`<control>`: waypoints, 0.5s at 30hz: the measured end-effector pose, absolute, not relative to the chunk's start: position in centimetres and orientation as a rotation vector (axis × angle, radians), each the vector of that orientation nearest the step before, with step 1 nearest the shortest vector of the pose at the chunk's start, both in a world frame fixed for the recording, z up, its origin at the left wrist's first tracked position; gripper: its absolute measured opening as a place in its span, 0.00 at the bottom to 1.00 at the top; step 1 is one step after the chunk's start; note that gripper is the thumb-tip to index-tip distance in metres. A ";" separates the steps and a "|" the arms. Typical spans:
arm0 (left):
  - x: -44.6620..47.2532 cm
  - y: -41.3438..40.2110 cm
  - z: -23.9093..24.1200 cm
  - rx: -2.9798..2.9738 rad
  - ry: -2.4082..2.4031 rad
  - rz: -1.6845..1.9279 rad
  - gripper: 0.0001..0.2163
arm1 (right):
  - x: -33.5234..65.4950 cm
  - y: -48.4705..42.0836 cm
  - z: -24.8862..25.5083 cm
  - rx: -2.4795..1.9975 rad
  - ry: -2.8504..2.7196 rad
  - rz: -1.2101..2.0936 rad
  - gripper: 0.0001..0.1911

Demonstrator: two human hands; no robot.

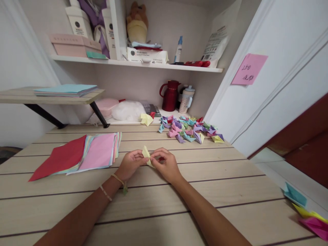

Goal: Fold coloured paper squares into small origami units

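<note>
Between my two hands, over the middle of the slatted table, is a small folded piece of pale yellow paper [145, 151]. My left hand [132, 164] pinches its left side between thumb and fingers. On the other side, my right hand [166, 164] grips the paper with curled fingers, hiding part of the folds. Beyond my right hand lies a pile of small folded paper boats [189, 137] in purple, pink, blue, green and yellow. To the left rest stacks of coloured paper, a red sheet [61, 155] on one and a pink sheet [98, 152] on the other.
A yellow folded paper [146, 119] lies at the table's back edge. Behind stand a red jug [170, 96] and a pale tumbler [187, 99]. A raised shelf [15, 95] at left bears blue paper [68, 89]. Folded papers [315, 225] sit at the right edge.
</note>
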State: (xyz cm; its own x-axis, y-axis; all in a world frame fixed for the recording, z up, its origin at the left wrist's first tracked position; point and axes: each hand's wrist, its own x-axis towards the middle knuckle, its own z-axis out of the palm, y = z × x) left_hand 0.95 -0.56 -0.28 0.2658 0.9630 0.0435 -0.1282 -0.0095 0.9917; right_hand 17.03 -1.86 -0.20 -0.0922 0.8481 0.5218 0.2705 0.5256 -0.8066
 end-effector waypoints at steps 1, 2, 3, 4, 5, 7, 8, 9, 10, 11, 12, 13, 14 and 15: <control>1.0 -0.6 -0.2 1.241 0.914 1.091 0.09 | 17.0 -1.9 -0.2 -0.968 -1.635 0.641 0.04; 1.0 -0.6 -0.2 1.225 0.920 1.097 0.09 | 17.0 -2.0 -0.1 -0.970 -1.629 0.644 0.04; 1.0 -0.6 -0.2 1.207 0.921 1.102 0.08 | 17.0 -2.0 0.0 -0.973 -1.620 0.649 0.04; 1.0 -0.6 -0.1 1.188 0.921 1.106 0.08 | 17.0 -2.1 0.0 -0.977 -1.609 0.658 0.05; 1.0 -0.6 -0.1 1.174 0.920 1.107 0.08 | 17.0 -2.1 0.1 -0.982 -1.596 0.669 0.05; 1.0 -0.6 -0.1 1.161 0.918 1.110 0.09 | 17.1 -2.2 0.2 -0.992 -1.569 0.689 0.07; 1.0 -0.5 0.0 1.161 0.914 1.111 0.09 | 17.1 -2.2 0.3 -0.996 -1.559 0.698 0.07; 1.0 -0.5 0.0 1.164 0.911 1.118 0.10 | 17.1 -2.2 0.3 -1.000 -1.552 0.705 0.07; 0.9 -0.5 0.0 1.168 0.906 1.132 0.10 | 17.1 -2.2 0.3 -1.005 -1.549 0.708 0.07; 0.9 -0.4 0.0 1.167 0.902 1.153 0.10 | 17.1 -2.2 0.3 -1.008 -1.548 0.711 0.07; 0.9 -0.4 0.0 1.159 0.899 1.178 0.10 | 17.1 -2.2 0.3 -1.008 -1.548 0.718 0.08; 0.9 -0.4 0.0 1.146 0.899 1.201 0.10 | 17.0 -2.2 0.3 -1.006 -1.548 0.730 0.08; 0.9 -0.4 0.1 1.127 0.898 1.222 0.10 | 17.0 -2.2 0.3 -1.001 -1.548 0.748 0.09; 0.9 -0.4 0.1 1.105 0.895 1.237 0.09 | 16.9 -2.2 0.2 -0.992 -1.548 0.769 0.11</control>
